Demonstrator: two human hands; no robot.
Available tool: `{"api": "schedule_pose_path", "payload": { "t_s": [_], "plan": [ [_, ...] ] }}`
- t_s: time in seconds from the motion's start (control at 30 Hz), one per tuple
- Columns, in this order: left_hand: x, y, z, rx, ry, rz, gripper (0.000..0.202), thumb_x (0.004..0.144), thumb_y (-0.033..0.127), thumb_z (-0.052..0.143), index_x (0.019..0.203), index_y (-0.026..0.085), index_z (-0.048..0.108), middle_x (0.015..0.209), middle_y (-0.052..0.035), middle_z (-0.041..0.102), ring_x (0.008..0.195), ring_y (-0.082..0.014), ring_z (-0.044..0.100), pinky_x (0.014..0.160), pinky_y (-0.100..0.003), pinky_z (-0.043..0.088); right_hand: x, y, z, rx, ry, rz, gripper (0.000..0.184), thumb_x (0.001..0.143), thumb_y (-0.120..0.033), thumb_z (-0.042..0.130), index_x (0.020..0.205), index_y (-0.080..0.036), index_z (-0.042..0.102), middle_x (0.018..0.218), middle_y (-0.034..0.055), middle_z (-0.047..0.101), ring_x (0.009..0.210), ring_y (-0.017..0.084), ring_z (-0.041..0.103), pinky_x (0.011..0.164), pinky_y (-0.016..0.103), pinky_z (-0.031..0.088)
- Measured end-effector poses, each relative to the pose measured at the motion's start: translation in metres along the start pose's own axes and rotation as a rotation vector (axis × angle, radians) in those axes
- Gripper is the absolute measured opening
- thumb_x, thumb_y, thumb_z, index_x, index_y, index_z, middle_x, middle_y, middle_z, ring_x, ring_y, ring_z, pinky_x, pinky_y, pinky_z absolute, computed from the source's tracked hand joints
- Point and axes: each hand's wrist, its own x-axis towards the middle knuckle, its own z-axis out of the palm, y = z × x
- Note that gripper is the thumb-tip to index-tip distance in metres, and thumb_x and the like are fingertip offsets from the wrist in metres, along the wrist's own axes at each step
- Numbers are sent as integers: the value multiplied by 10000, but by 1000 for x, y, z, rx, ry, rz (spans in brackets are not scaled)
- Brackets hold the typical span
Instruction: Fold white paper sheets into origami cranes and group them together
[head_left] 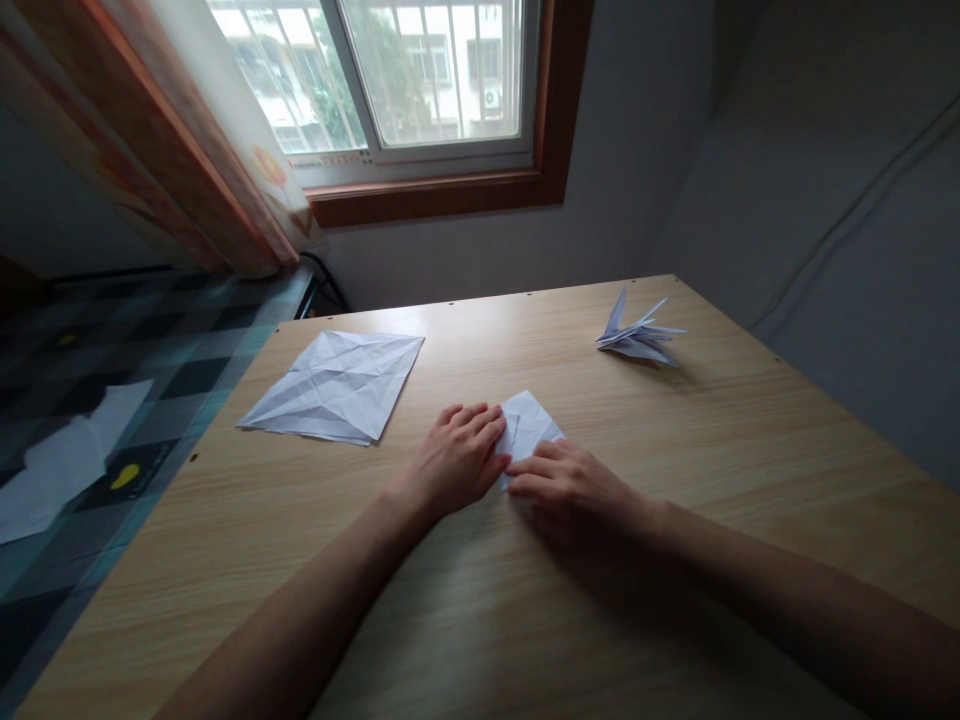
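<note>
A small folded sheet of white paper (pixel 531 418) lies on the wooden table, with one corner pointing away from me. My left hand (pixel 465 455) presses on its left edge, fingers together and curled over it. At the lower right edge, my right hand (pixel 574 485) pinches the same paper, thumb and fingertips close to the left thumb. The fingers of both hands cover the paper's near part, so its folds there are hidden.
Creased square white sheets (pixel 337 385) lie at the table's (pixel 420 620) far left. Toward the far right stands a pointed folded-paper piece (pixel 637 335). A checked cloth (pixel 195 380) on the left bears more white paper (pixel 56 475). Behind are a window (pixel 442 75) and a curtain (pixel 172 120).
</note>
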Motion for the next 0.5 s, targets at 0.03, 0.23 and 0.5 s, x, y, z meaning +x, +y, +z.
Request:
{"api": "schedule_pose_path", "payload": {
  "t_s": [0.03, 0.23, 0.5],
  "plan": [
    [-1, -1, 0, -11, -4, -7, 341, 895, 306, 538, 1198, 158, 592, 1337, -131, 588, 1237, -308, 528, 1029, -498, 379, -1, 5, 1, -10, 32, 10, 206, 815, -140, 585, 1008, -192, 638, 1062, 68, 698, 897, 220, 570, 763, 334, 427],
    [-3, -6, 2, -41, -48, -4, 494, 874, 414, 567, 1300, 167, 533, 1402, -139, 530, 1295, -342, 467, 1066, -548, 336, -3, 21, -11, -56, 66, 94, 473, 746, -17, 553, 1188, -182, 588, 1347, 119, 561, 1166, 282, 496, 950, 440, 408],
    [-5, -10, -2, -78, -119, 34, 650, 862, 562, 555, 1370, 165, 473, 1460, -161, 461, 1365, -364, 386, 1107, -595, 269, -7, 43, -22, -3, 79, 211, 399, 809, -35, 574, 1169, -199, 628, 1348, 127, 563, 1143, 280, 525, 950, 462, 451]
  ]
}}
